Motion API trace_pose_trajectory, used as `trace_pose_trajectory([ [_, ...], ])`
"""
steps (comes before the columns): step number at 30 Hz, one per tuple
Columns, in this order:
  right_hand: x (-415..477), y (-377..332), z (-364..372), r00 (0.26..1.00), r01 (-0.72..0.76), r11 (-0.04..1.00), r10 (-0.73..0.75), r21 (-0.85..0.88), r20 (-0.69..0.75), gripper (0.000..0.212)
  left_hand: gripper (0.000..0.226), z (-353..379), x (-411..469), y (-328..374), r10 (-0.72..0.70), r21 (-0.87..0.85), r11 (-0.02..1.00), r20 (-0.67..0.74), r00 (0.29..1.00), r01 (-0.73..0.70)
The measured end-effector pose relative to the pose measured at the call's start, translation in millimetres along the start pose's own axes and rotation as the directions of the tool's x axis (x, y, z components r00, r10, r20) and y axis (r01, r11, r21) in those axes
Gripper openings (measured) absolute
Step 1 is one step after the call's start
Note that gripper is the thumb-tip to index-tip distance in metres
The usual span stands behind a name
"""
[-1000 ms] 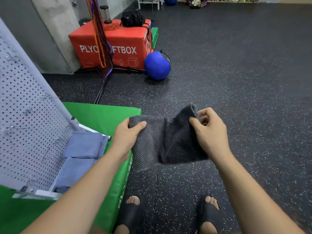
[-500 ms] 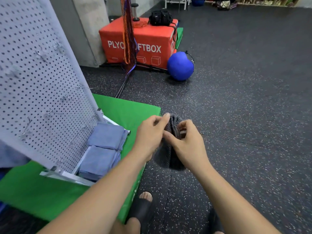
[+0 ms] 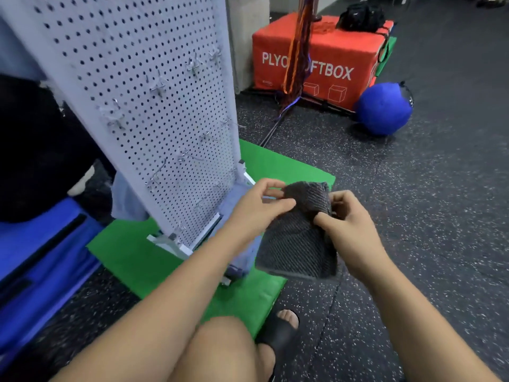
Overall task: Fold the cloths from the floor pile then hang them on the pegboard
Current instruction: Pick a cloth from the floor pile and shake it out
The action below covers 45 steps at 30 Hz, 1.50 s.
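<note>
A dark grey ribbed cloth [image 3: 298, 244] hangs folded in front of me, its top edge held between both hands. My left hand [image 3: 257, 206] pinches its upper left corner and my right hand [image 3: 348, 220] pinches the upper right part. The white pegboard [image 3: 154, 106] leans up at the left, with several metal hooks on it, close to my left hand. Light blue folded cloths [image 3: 242, 252] lie at the board's foot, mostly hidden behind my left arm. Another light blue cloth [image 3: 125, 199] hangs at the board's left edge.
The pegboard stands on a green mat [image 3: 137, 260]. A blue mat [image 3: 35, 257] lies at the left. Behind are an orange plyo box [image 3: 325, 64], a blue ball [image 3: 382, 108] and a stand with hanging cords [image 3: 296, 51]. My sandalled foot [image 3: 278, 332] is on the dark speckled floor.
I brought the cloth's two halves together, so it now hangs folded. My view swung left and nearer the pegboard, and the cloth moved with my hands toward it.
</note>
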State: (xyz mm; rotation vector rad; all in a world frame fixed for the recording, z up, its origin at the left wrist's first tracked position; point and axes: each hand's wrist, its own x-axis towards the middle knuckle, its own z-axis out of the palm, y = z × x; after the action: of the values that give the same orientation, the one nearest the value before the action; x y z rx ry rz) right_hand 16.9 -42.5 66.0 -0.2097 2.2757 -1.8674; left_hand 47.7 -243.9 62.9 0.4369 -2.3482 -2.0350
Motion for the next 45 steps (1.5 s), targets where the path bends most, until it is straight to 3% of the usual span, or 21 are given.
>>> trace_pose_trajectory([
  [4, 4.9, 5.4, 40.1, 0.95, -0.094, 0.99, 0.057, 0.108, 0.308, 0.03, 0.068, -71.0, -22.1, -52.1, -0.025, 0.089, 0.996, 0.024, 0.999, 0.022],
  [10, 15.0, 23.5, 91.7, 0.782, -0.381, 0.904, 0.203, 0.195, 0.59, 0.034, 0.056, -131.4, -58.4, -106.1, -0.104, -0.092, 0.989, 0.101, 0.989, 0.113],
  [16, 29.9, 59.6, 139.2, 0.674, -0.53, 0.84, 0.334, 0.116, 0.659, 0.037, 0.036, -162.1, -72.8, -115.8, -0.184, 0.044, 0.983, 0.134, 0.974, 0.18],
  [19, 39.8, 74.4, 156.1, 0.647, -0.575, 0.813, 0.38, 0.095, 0.66, 0.036, 0.028, -167.3, -74.1, -118.8, -0.115, 0.063, 0.992, 0.112, 0.987, 0.108],
  [21, 45.3, 86.7, 165.9, 0.632, -0.571, 0.818, 0.392, 0.06, 0.668, 0.049, 0.018, -165.7, -75.6, -120.0, -0.072, 0.027, 0.997, 0.115, 0.991, 0.069],
  [23, 48.7, 99.3, 172.7, 0.623, -0.571, 0.819, 0.397, 0.046, 0.674, 0.058, 0.021, -161.8, -74.8, -123.2, -0.065, 0.012, 0.998, 0.137, 0.988, 0.064],
  [28, 60.3, 109.9, 173.0, 0.623, -0.598, 0.794, 0.378, 0.106, 0.685, 0.042, 0.052, -157.0, -70.0, -137.3, -0.125, 0.163, 0.98, 0.079, 0.989, 0.111],
  [32, 70.1, 112.5, 168.3, 0.622, -0.509, 0.858, 0.307, 0.073, 0.721, 0.044, 0.03, -160.0, -66.3, -152.3, -0.081, 0.337, 0.938, 0.01, 0.997, 0.073],
  [37, 68.9, 118.4, 171.7, 0.602, -0.377, 0.921, 0.325, -0.099, 0.729, 0.037, 0.021, -153.8, -70.9, -155.9, -0.055, 0.157, 0.986, -0.056, 0.997, 0.063],
  [41, 60.0, 117.4, 180.2, 0.588, -0.183, 0.969, 0.242, -0.164, 0.772, 0.046, 0.017, -148.6, -71.7, -159.4, -0.056, 0.116, 0.991, -0.093, 0.994, 0.067],
  [45, 53.8, 90.4, 189.1, 0.577, 0.162, 0.972, 0.045, -0.168, 0.815, 0.058, 0.019, -143.4, -72.2, -163.6, -0.066, 0.161, 0.984, -0.104, 0.992, 0.082],
])
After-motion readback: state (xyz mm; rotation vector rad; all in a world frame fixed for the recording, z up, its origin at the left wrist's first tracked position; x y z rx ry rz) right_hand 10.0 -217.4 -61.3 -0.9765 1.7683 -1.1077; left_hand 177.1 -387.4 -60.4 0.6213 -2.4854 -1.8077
